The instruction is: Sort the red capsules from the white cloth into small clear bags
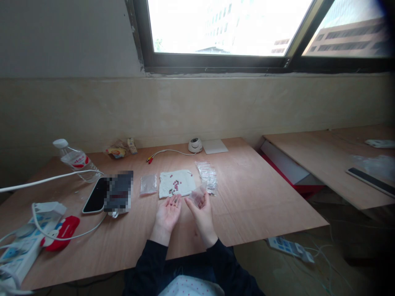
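Left hand (pixel 168 213) lies palm-up, fingers spread, cradling beads (pixel 174 202); right hand (pixel 202 209) pinches a clear bag (pixel 197 195).

My two hands bare, no gloves, no rings or watch visible; left hand (pixel 168 212) and right hand (pixel 202 213) both come out from long dark navy sleeves (pixel 148 263); sleeves plain, no print, cuffs end at wrist; below, between arms, light garment with small pink dots (pixel 191 287); above it dark blue cloth.
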The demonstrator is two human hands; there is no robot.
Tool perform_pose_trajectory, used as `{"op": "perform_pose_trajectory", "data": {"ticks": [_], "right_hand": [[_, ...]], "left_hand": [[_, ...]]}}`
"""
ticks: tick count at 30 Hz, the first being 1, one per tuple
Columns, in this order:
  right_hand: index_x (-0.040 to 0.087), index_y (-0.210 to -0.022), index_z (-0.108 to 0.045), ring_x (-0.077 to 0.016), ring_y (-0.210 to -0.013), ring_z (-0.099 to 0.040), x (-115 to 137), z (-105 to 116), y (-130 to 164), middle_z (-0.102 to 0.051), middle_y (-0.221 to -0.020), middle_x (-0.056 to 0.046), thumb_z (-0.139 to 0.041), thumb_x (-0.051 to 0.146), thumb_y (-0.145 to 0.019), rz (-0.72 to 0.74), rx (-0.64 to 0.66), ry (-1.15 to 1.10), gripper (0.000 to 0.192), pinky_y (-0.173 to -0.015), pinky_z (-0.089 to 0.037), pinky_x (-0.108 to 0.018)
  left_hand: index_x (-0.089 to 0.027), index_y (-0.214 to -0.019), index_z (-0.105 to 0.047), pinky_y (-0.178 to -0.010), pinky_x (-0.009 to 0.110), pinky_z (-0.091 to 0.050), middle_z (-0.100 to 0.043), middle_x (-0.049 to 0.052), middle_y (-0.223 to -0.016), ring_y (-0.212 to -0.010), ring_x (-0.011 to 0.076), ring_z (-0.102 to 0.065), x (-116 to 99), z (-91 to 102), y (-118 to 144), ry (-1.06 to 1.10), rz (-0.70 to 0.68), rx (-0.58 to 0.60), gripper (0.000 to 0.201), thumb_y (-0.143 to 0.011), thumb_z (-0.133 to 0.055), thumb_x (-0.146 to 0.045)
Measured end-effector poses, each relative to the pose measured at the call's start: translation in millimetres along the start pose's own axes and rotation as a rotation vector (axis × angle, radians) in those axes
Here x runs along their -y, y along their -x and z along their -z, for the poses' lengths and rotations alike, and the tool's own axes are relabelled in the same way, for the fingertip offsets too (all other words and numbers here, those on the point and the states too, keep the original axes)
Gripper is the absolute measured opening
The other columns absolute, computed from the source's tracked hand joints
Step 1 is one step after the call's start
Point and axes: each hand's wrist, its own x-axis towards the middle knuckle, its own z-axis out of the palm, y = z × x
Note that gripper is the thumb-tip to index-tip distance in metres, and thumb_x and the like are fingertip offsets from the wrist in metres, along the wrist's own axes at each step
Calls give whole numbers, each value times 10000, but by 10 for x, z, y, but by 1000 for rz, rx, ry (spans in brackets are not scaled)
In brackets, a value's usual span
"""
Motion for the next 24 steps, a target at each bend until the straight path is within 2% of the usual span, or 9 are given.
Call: {"op": "perform_pose_trajectory", "data": {"ticks": [13, 16, 19, 21, 24], "right_hand": [[166, -1243, -425, -237, -1068, -582, -40, 13, -15, -631, -1085, -94, -713, 294, -645, -65, -3, -49, 676, -975, -420, -408], [177, -1225, -461, -230, -1033, -600, -84, 31, -27, -642, -1073, -86, -687, 280, -659, -108, -19, -74, 618, -911, -470, -384], [199, -1213, -489, -241, -1007, -614, -98, 46, -30, -642, -1090, -85, -646, 293, -683, -180, -24, -100, 560, -773, -529, -351], [203, -1192, -517, -253, -1017, -611, -91, 52, -29, -640, -1109, -90, -632, 311, -693, -226, -16, -96, 523, -709, -540, -335], [187, -1112, -579, -263, -1004, -621, -70, 58, -32, -655, -1085, -98, -649, 327, -678, -281, -12, -97, 462, -717, -539, -344]], "left_hand": [[-42, -1395, -210, -756, 321, -586, -342, 252, -1394, -1249, 265, -442, -41, -50, 51, -52, -3, 86, 519, -921, -328, -216], [-36, -1397, -202, -766, 327, -584, -332, 256, -1404, -1288, 266, -390, -57, -36, 34, -43, -1, 97, 529, -919, -335, -218], [-33, -1392, -221, -784, 341, -579, -327, 251, -1413, -1308, 271, -357, -67, -21, 17, -42, -2, 97, 526, -913, -346, -210], [-52, -1384, -256, -783, 351, -579, -347, 243, -1404, -1290, 271, -387, -70, -12, 8, -46, 2, 85, 507, -909, -350, -203], [-64, -1370, -292, -774, 347, -581, -386, 240, -1375, -1243, 264, -452, -78, -1, 4, -63, 12, 77, 486, -902, -352, -182]]}}
